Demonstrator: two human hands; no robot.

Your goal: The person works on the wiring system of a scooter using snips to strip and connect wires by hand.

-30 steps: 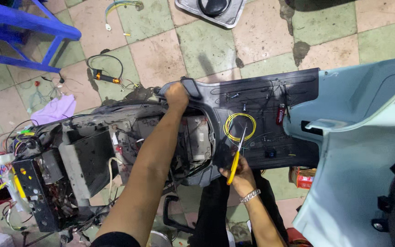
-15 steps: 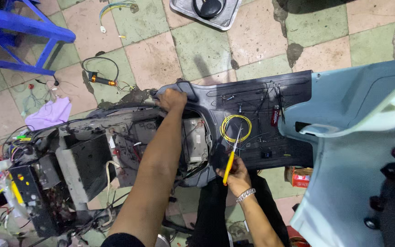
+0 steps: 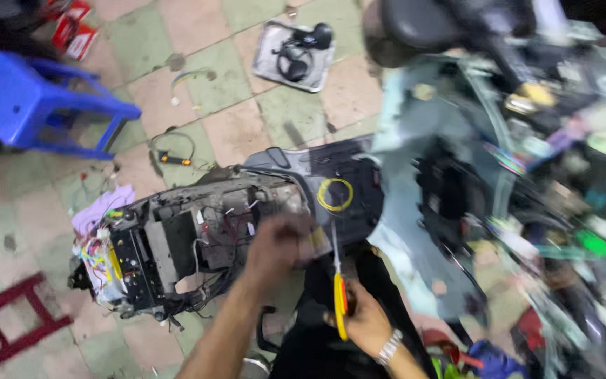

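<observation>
Count, head view:
- hands: 2, left hand [image 3: 278,242], right hand [image 3: 366,324]
- screwdriver, yellow handle [image 3: 339,303]: 1
- wristwatch [image 3: 388,348]: 1
- yellow wire coil [image 3: 335,194]: 1
- stripped scooter [image 3: 198,235]: 1
- blue plastic stool [image 3: 36,105]: 1
- metal tray [image 3: 296,48]: 1
- red boxes [image 3: 71,31]: 2
- purple rag [image 3: 103,209]: 1
- dark red frame [image 3: 8,319]: 1

Right side blurred; parts there not countable.

There is a single view, from a camera worn on the person's head. It looks steeply down from above onto a stripped scooter [image 3: 247,224] lying on the tiled floor [image 3: 233,119]. Both forearms enter from the bottom edge. The left hand [image 3: 278,242] sits near the centre of the frame, and the right hand [image 3: 366,323] is lower, closer to the lens. Farther out from the hands, a blue stool [image 3: 43,105] is at the upper left. The right side of the frame is smeared with blur.
</observation>
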